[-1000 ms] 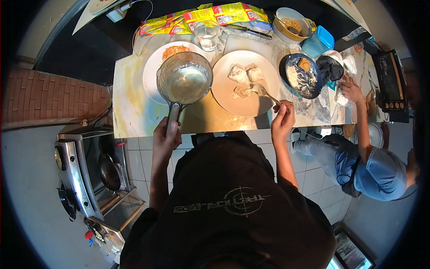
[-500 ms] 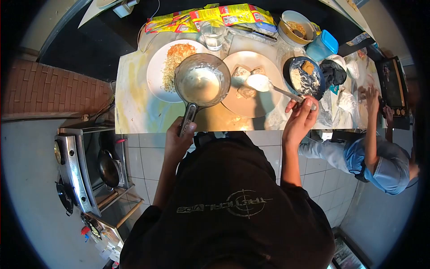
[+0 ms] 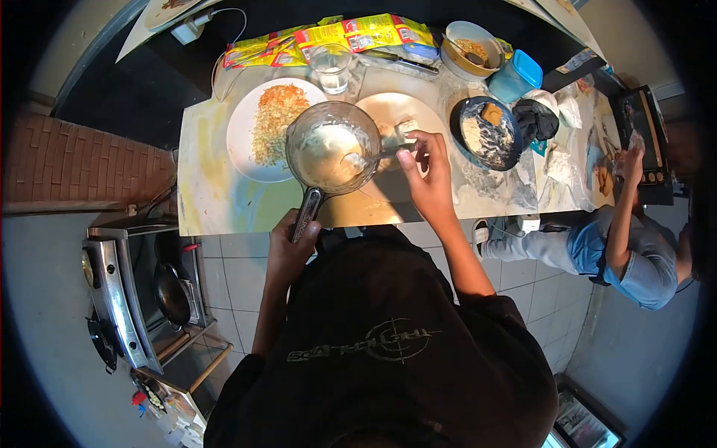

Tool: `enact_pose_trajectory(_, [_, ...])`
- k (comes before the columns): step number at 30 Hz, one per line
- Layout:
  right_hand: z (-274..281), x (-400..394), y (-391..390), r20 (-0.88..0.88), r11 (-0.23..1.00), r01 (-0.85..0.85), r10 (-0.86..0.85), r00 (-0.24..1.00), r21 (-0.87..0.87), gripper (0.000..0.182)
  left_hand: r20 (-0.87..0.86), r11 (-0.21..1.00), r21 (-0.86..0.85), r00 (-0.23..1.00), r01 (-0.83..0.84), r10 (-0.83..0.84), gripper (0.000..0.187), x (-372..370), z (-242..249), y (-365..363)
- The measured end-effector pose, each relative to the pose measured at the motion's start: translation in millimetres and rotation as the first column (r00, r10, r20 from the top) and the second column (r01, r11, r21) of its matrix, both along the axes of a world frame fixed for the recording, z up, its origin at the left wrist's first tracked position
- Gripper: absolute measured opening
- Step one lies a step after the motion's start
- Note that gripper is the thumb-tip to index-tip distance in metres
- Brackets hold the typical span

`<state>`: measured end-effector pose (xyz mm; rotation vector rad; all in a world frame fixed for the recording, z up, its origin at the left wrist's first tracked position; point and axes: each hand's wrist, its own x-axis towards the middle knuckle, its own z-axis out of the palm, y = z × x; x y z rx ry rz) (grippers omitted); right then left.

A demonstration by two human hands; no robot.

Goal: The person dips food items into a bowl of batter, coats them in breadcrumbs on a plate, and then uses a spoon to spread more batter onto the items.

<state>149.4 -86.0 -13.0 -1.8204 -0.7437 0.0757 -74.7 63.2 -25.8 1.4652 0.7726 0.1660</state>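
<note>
My left hand (image 3: 293,243) is closed round the black handle of a small saucepan (image 3: 306,178), which holds pale, creamy batter (image 3: 328,160). In my right hand (image 3: 429,175) is a spoon (image 3: 385,153), its bowl down in the batter. Behind my right hand, a beige plate (image 3: 429,108) carries whitish coated pieces (image 3: 403,128), partly covered by the pan and my hand. To the left of the pan, a white plate (image 3: 240,131) bears orange and pale crumbs (image 3: 275,123).
A dark plate (image 3: 504,153) with white powder and a brown piece lies at the right. Behind stand a glass (image 3: 331,71), a knife (image 3: 399,61), yellow packets (image 3: 351,33), a bowl (image 3: 470,52) and a blue container (image 3: 517,77). A co-worker (image 3: 627,246) is at the far right.
My right hand has moved left, bringing the spoon from above the beige plate down into the batter. My left hand still holds the saucepan. The whole view has shifted slightly.
</note>
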Motion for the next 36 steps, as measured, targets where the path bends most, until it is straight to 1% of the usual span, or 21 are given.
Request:
enact_pose_trajectory(1, [1, 5, -6, -0.029, 1.000, -0.012, 0.013, 0.999, 0.015, 0.031, 0.003, 1.000, -0.001, 1.000, 0.004, -0.004, 0.027, 3, 2, -3])
enact_pose_trajectory(2, [0, 13, -13, -0.026, 1.000, -0.008, 0.009, 1.000, 0.015, 0.031, 0.012, 1.000, -0.022, 1.000, -0.011, 0.011, 0.028, 6, 6, -5])
enact_pose_trajectory(4, [-9, 34, -31, 0.033, 0.994, 0.101, -0.103, 0.994, 0.053, 0.030, 0.022, 0.999, -0.042, 0.999, -0.023, 0.024, 0.029, 12, 9, -10])
enact_pose_trajectory(6, [-28, 72, -56, -0.078, 0.963, 0.256, -0.249, 0.965, 0.088, 0.033, 0.026, 0.999, -0.032, 0.999, -0.027, 0.028, 0.031, 18, 9, -13])
enact_pose_trajectory(8, [-54, 125, -91, -0.067, 0.931, 0.362, -0.364, 0.929, -0.048, 0.038, 0.054, 0.999, -0.009, 0.998, -0.034, 0.034, 0.032, 23, 8, -16])
enact_pose_trajectory(10, [-99, 186, -121, -0.017, 0.844, 0.490, -0.505, 0.863, -0.219, 0.042, 0.078, 0.999, 0.015, 0.996, -0.039, 0.038, 0.033, 27, 6, -18])
enact_pose_trajectory(11, [-112, 207, -129, -0.020, 0.845, 0.488, -0.504, 0.864, -0.221, 0.042, 0.078, 0.998, 0.032, 0.996, -0.046, 0.044, 0.034, 29, 5, -18])
enact_pose_trajectory(12, [-123, 224, -134, 0.114, 0.793, 0.548, -0.538, 0.835, -0.267, 0.046, 0.077, 0.997, 0.052, 0.996, -0.055, 0.051, 0.035, 30, 5, -19])
enact_pose_trajectory(13, [-126, 232, -132, 0.246, 0.736, 0.607, -0.555, 0.795, -0.299, 0.051, 0.097, 0.997, 0.031, 0.993, -0.070, 0.067, 0.033, 33, 12, -22])
enact_pose_trajectory(14, [-129, 239, -129, 0.238, 0.742, 0.600, -0.551, 0.800, -0.298, 0.051, 0.091, 0.996, 0.038, 0.993, -0.077, 0.073, 0.033, 34, 14, -25])
enact_pose_trajectory(16, [-117, 241, -118, 0.250, 0.661, 0.658, -0.612, 0.751, -0.360, 0.054, 0.099, 0.991, 0.011, 0.987, -0.130, 0.128, 0.031, 34, 18, -28])
enact_pose_trajectory(17, [-114, 240, -114, 0.244, 0.671, 0.649, -0.603, 0.759, -0.358, 0.060, 0.092, 0.991, 0.016, 0.987, -0.134, 0.132, 0.031, 34, 21, -30])
enact_pose_trajectory(21, [-132, 254, -110, 0.283, 0.671, 0.644, -0.579, 0.765, -0.367, 0.062, 0.091, 0.978, 0.015, 0.975, -0.207, 0.204, 0.028, 32, 24, -37])
enact_pose_trajectory(24, [-143, 260, -107, 0.294, 0.667, 0.638, -0.567, 0.770, -0.385, 0.060, 0.095, 0.969, 0.016, 0.965, -0.247, 0.244, 0.027, 30, 20, -43])
enact_pose_trajectory(28, [-142, 260, -105, 0.250, 0.673, 0.626, -0.578, 0.777, -0.393, 0.055, 0.100, 0.967, 0.019, 0.962, -0.256, 0.253, 0.028, 28, 16, -49])
enact_pose_trajectory(30, [-141, 258, -104, 0.310, 0.650, 0.646, -0.567, 0.763, -0.400, 0.052, 0.106, 0.968, 0.030, 0.964, -0.249, 0.244, 0.029, 28, 15, -51])
enact_pose_trajectory(31, [-142, 259, -104, 0.312, 0.651, 0.648, -0.568, 0.762, -0.396, 0.052, 0.106, 0.969, 0.041, 0.966, -0.242, 0.236, 0.031, 28, 15, -52])
enact_pose_trajectory(34, [-134, 253, -103, 0.274, 0.686, 0.628, -0.565, 0.778, -0.368, 0.047, 0.114, 0.968, 0.021, 0.963, -0.249, 0.245, 0.033, 31, 17, -56])
enact_pose_trajectory(36, [-125, 242, -98, 0.211, 0.749, 0.596, -0.558, 0.803, -0.289, 0.046, 0.121, 0.971, 0.020, 0.965, -0.239, 0.234, 0.033, 32, 15, -56])
